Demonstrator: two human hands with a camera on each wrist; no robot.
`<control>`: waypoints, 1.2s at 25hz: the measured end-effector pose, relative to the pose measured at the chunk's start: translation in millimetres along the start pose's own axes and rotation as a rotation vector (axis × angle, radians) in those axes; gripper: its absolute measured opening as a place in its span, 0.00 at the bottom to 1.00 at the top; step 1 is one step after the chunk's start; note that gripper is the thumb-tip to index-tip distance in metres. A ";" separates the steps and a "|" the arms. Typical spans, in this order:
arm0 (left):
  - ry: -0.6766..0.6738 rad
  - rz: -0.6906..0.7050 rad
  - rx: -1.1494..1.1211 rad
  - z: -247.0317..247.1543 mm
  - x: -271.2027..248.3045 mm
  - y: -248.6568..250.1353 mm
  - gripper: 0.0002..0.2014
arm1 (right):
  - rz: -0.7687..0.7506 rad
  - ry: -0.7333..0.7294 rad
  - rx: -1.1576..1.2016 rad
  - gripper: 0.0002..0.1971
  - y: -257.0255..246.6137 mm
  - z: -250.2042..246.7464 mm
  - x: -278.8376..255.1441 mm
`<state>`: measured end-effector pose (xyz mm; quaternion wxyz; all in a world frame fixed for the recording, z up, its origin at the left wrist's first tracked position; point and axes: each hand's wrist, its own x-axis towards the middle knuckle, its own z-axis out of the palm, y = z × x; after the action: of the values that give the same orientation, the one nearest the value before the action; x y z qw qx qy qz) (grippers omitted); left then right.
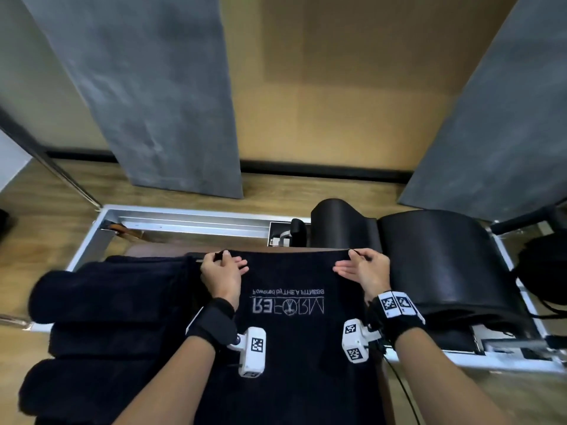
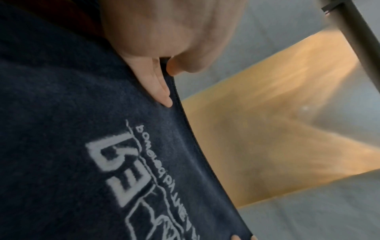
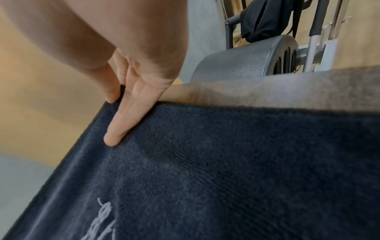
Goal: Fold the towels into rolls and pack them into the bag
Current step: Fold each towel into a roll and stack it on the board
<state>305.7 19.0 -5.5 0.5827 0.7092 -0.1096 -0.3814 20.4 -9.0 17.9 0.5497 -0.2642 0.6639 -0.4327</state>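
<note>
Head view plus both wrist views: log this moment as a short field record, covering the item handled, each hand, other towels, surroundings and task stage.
item: dark navy towel with white logo, spread flat, logo upside down to the wearer
left hand: left hand pinches the far left corner, thumb behind the edge
right hand: right hand pinches the far right corner
other towels: pile of dark towels to the left
surroundings: black padded carriage of an exercise machine on the right
stage: rolling not yet begun; whether a bag is in view, cannot tell

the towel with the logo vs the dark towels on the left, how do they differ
The logo towel is spread flat, pinched at its far corners by the left hand and right hand; the left-side towels lie bunched in a heap, untouched. White lettering shows only on the flat one. Both are dark navy.
</note>
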 end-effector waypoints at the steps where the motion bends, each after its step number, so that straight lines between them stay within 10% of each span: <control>1: -0.008 0.013 0.017 1.1 -0.9 -1.2 0.09 | -0.001 0.006 0.003 0.05 1.4 -0.7 2.1; 6: -0.195 0.196 0.152 -17.4 -28.3 0.5 0.26 | -0.083 -0.010 0.075 0.11 3.0 -7.4 -20.4; 15: -0.483 0.364 0.451 -128.1 -111.6 -30.5 0.09 | -0.134 -0.115 -0.138 0.07 61.8 -47.3 -164.4; 30: -0.495 0.619 0.991 -276.6 -194.5 -85.1 0.07 | -0.193 0.166 -0.817 0.10 164.3 -118.8 -267.1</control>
<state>332.8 366.5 5.8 0.2258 0.7212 -0.6044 -0.2519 -4.7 325.4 12.1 0.3015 -0.4854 0.7950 -0.2036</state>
